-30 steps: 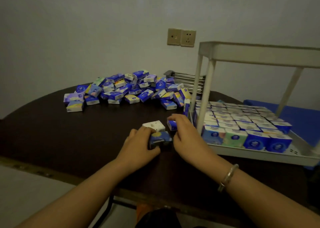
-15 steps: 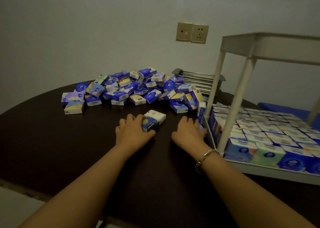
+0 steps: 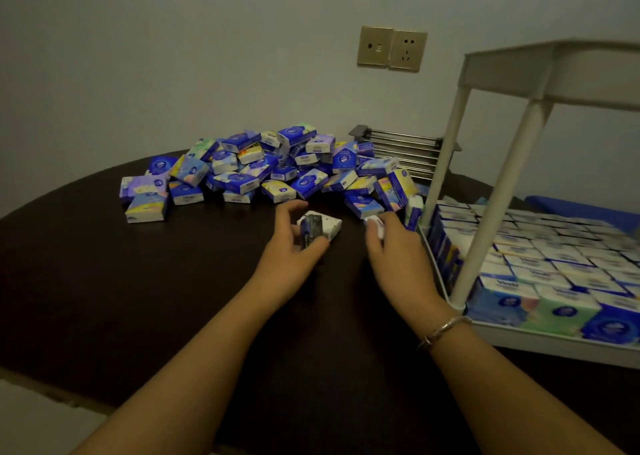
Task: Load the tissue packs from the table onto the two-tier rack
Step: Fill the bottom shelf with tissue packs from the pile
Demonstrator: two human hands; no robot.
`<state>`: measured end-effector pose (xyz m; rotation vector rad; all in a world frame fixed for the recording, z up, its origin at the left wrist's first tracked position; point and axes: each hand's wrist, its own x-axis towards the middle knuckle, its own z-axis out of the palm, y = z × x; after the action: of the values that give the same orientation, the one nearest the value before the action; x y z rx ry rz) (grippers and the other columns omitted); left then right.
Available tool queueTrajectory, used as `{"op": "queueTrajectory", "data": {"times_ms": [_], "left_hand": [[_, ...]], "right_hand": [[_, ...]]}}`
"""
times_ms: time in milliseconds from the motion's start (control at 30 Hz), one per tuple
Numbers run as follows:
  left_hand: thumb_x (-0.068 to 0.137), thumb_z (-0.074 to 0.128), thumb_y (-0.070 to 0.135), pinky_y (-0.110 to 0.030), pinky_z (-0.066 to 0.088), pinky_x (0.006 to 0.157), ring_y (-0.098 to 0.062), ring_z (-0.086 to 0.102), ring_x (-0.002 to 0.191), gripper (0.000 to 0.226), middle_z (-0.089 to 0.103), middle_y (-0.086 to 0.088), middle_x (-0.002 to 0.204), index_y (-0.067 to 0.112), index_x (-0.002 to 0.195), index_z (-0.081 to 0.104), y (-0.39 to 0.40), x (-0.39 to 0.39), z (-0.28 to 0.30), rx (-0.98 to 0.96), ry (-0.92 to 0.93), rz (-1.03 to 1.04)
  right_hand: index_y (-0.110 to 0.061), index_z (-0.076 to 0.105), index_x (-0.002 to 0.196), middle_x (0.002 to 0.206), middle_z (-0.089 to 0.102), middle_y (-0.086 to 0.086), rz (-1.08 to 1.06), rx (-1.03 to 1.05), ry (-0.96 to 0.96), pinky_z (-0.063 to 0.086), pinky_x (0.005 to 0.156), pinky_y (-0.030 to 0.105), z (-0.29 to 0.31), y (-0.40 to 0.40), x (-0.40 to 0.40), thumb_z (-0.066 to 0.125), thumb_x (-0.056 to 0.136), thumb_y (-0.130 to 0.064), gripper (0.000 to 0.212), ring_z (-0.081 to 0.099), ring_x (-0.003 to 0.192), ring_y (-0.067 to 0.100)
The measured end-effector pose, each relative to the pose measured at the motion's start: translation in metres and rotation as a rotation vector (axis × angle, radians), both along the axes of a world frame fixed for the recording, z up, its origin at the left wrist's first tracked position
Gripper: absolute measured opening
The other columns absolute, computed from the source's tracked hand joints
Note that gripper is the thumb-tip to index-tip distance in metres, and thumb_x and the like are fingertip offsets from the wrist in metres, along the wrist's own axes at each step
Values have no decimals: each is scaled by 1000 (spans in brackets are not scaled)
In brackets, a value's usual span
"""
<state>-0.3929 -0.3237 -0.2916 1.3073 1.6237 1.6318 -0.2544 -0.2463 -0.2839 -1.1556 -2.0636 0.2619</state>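
Gripping a dark blue tissue pack (image 3: 310, 230), left hand (image 3: 294, 247); right hand (image 3: 394, 247) pinching a pale pack (image 3: 374, 224) beside the rack (image 3: 450, 164).

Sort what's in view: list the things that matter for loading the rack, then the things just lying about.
Part of the job:
- pile of tissue packs
- dark pack held in the left hand
- white pack under the right hand
- two-tier rack
- table

Lying about:
- wall sockets
- metal slatted rack
- bracelet

Table (image 3: 138, 299) dark, matt; rack (image 3: 498, 164) smooth white plastic; tissue packs (image 3: 242, 181) glossy film.
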Motion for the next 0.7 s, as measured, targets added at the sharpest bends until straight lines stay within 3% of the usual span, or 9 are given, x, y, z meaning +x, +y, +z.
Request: {"op": "queueTrajectory", "data": {"times_ms": [67, 167, 267, 333, 433, 500, 600, 700], "left_hand": [[94, 47, 12, -36, 56, 80, -22, 64, 87, 36, 52, 5, 105, 31, 125, 43, -2, 3, 3, 9, -55, -60], [97, 39, 9, -34, 55, 70, -19, 58, 77, 19, 51, 1, 93, 23, 102, 51, -2, 7, 7, -32, -182, -92], [94, 55, 23, -24, 49, 57, -13, 60, 70, 4, 63, -4, 91, 22, 95, 50, -3, 5, 5, 0, -249, -124], [86, 65, 33, -23, 49, 56, -10, 66, 72, 19, 69, -3, 93, 21, 96, 55, -4, 3, 3, 9, -258, -182], [82, 70, 27, -22, 49, 53, -10, 68, 71, 16, 70, -2, 90, 20, 92, 59, -5, 1, 2, -1, -339, -237], [79, 73, 26, -27, 51, 57, -16, 69, 79, 17, 71, -5, 95, 20, 90, 61, -2, -3, 1, -12, -373, -195], [78, 75, 26, -35, 55, 65, -21, 69, 86, 19, 71, -6, 97, 19, 90, 62, 4, -9, -3, -11, -417, -108], [78, 75, 29, -35, 55, 66, -23, 69, 88, 23, 71, -6, 97, 19, 94, 63, 4, -8, -4, -21, -431, -72]], "right_hand": [[-10, 57, 109, 90, 63, 10, 80, -104, 228, 43, 67, 27, 0, -1, 1, 36, 100, -31, 31, 60, 84, 21], [-3, 60, 103, 91, 61, 12, 169, -359, 542, 45, 70, 28, 4, -2, -1, 37, 101, -29, 34, 59, 83, 17], [-3, 60, 117, 108, 66, 11, 297, -606, 738, 48, 91, 33, 11, -12, -7, 41, 100, -29, 36, 63, 99, 20], [-5, 58, 123, 115, 66, 13, 363, -688, 767, 48, 96, 36, 11, -16, -13, 41, 99, -30, 38, 63, 105, 23], [-29, 62, 118, 121, 61, 10, 332, -617, 651, 44, 102, 43, 7, -14, -20, 37, 99, -39, 33, 57, 113, 26], [-42, 60, 108, 131, 50, 6, 181, -387, 335, 35, 108, 45, 5, -3, -21, 31, 97, -44, 31, 42, 126, 27], [-25, 49, 129, 150, 27, 9, -92, -66, -121, 19, 115, 43, 8, 10, -21, 37, 98, -27, 33, 16, 141, 27], [-16, 42, 136, 152, 23, 12, -174, 103, -304, 14, 118, 44, 24, 21, -26, 50, 91, -21, 45, 11, 144, 29]]}}
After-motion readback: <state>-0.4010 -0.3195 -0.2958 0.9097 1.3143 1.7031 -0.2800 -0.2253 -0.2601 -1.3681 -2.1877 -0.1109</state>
